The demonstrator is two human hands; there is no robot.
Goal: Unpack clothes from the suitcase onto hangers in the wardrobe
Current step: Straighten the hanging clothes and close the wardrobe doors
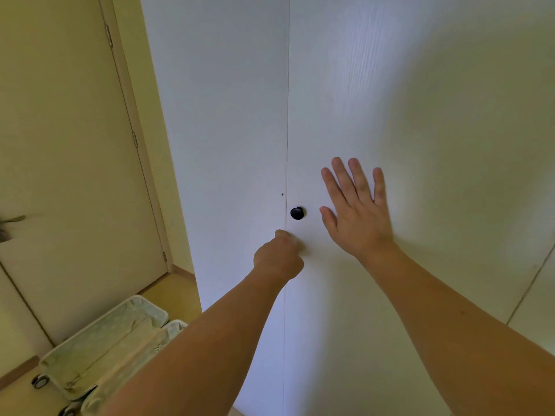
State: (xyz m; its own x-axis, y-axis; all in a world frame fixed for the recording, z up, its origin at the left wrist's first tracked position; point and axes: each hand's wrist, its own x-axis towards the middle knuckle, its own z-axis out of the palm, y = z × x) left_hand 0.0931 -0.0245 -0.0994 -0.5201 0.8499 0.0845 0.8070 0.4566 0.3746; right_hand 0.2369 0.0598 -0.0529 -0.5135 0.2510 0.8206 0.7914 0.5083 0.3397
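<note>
The right hand point(356, 211) lies flat against the right-hand door point(420, 115) of the white wardrobe, fingers straight and slightly spread, the thumb out toward the black knob point(297, 213) but apart from it; it holds nothing. The left hand point(279, 256) is curled, knuckles toward the camera, its fingertips at the vertical seam point(287, 115) between the two doors, just below the knob. Whether those fingertips hook the edge of a door or only press against it cannot be told, since the back of the hand hides them. Both wardrobe doors appear closed, the seam running narrow and straight; the left-hand door point(225, 115) carries a small dark dot beside the seam, just above knob level, too small to identify. The interior of the wardrobe is hidden behind the doors. The suitcase point(102, 349) lies open on the floor at lower left, near the foot of the wardrobe, showing a pale patterned lining and dark wheels; the left forearm covers its near portion and the frame edge cuts off the rest, and its contents cannot be made out. Behind it stands a cream room door point(69, 175), closed, with a dark lever handle point(12, 223) blurred at the left edge of the frame. Both forearms are bare.
</note>
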